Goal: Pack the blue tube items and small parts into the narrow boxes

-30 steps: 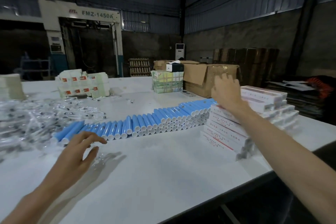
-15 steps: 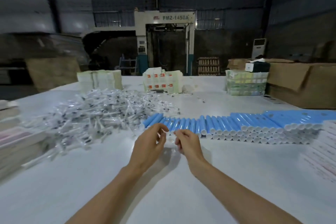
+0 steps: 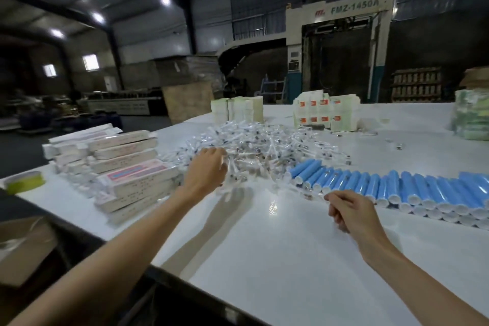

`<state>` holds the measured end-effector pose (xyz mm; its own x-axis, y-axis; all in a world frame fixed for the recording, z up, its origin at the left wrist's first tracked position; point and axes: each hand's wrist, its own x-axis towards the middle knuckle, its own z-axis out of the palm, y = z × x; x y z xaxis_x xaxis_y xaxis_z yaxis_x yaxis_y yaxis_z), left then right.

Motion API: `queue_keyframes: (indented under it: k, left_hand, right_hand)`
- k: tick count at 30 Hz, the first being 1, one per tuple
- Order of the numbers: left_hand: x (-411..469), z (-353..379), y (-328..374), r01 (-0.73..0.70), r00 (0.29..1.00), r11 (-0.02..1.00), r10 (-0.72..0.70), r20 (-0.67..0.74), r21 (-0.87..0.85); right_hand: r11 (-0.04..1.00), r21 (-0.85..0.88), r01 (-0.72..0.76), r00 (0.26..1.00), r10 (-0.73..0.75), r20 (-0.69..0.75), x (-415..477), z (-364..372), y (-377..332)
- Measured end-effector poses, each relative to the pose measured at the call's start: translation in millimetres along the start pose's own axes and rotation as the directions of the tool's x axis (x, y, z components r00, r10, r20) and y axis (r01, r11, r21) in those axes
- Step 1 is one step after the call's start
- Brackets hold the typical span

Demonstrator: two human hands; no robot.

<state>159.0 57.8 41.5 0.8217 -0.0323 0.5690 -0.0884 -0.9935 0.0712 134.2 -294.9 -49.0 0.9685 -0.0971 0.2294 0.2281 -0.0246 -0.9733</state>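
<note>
Fingers (image 3: 221, 159) of the left hand (image 3: 207, 171) are being bent down into the parts pile (image 3: 264, 145); whether a part is being gripped cannot be told. The right hand (image 3: 349, 209) is being held curled just beside the tubes (image 3: 397, 188), thumb against forefinger, any contents hidden. Boxes (image 3: 132, 169) are being kept stacked left of the pile on the table (image 3: 277, 259).

two hands (image 3: 209, 169) (image 3: 349, 209), one tape roll (image 3: 25, 181), one parts heap (image 3: 264, 145), one box stack (image 3: 132, 174), dozens of blue tubes (image 3: 397, 185).
</note>
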Motion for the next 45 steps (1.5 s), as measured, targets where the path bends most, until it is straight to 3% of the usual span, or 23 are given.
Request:
queue_keyframes:
  k: [3,5,14,17,19,21,24,27,29,35,40,45]
  left_hand:
    - [-0.9,-5.3,-76.8,0.179,0.973,0.923,-0.216,0.074,0.339]
    - [-15.2,-0.9,-111.9,0.212,0.956,0.863,-0.281,0.086,0.458]
    - [-31.1,-10.6,-139.5,-0.001,0.994,0.824,-0.060,0.089,0.567]
    - [-22.7,-32.2,-120.1,0.051,0.999,0.917,-0.041,-0.033,0.396]
    - [-19.1,-47.5,-95.5,0.107,0.990,0.989,-0.097,-0.100,0.104]
    - [-21.8,-59.8,-62.6,0.105,0.987,0.966,-0.129,-0.091,-0.238]
    - [-28.9,-62.2,-12.1,0.112,0.993,0.725,-0.113,0.043,-0.680]
    - [-28.9,-48.4,34.4,0.212,0.971,0.370,0.026,0.238,-0.904]
    - [-24.7,-35.2,65.9,0.259,0.949,0.178,0.136,0.285,-0.949]
    - [-11.2,4.3,131.8,0.271,0.946,0.041,0.175,0.274,-0.962]
    - [-26.3,39.2,151.9,0.323,0.924,-0.035,0.226,0.307,-0.946]
    - [-31.1,47.6,150.4,0.278,0.918,-0.054,0.309,0.249,-0.959]
  right_hand:
    - [1.000,-0.013,0.008,1.000,-0.008,0.023,-3.1,3.1,-4.0]
    - [1.000,-0.021,0.015,0.999,-0.015,0.031,-4.2,3.4,-5.8]
    - [1.000,-0.005,0.028,0.999,-0.028,0.031,-7.7,1.5,-7.7]
    - [1.000,-0.007,0.022,0.999,-0.022,0.025,-8.3,1.7,-8.0]
    - [1.000,-0.010,0.018,1.000,-0.017,0.026,-8.3,2.3,-8.7]
    - [1.000,-0.014,0.013,1.000,-0.012,0.024,-8.3,3.2,-9.5]
    - [1.000,-0.017,0.005,1.000,-0.005,0.010,-8.6,2.8,-10.1]
    - [1.000,-0.014,-0.004,1.000,0.004,-0.006,-9.6,0.5,-11.1]
    - [1.000,0.000,-0.011,1.000,0.011,-0.020,-10.3,-0.6,-11.7]
    - [1.000,0.001,-0.014,0.999,0.014,-0.053,-15.2,-5.1,-18.8]
    - [0.947,-0.320,0.007,0.955,-0.101,-0.280,2.1,-32.7,-31.8]
    - [0.765,-0.635,-0.105,0.890,-0.212,-0.403,43.2,-78.9,-46.7]
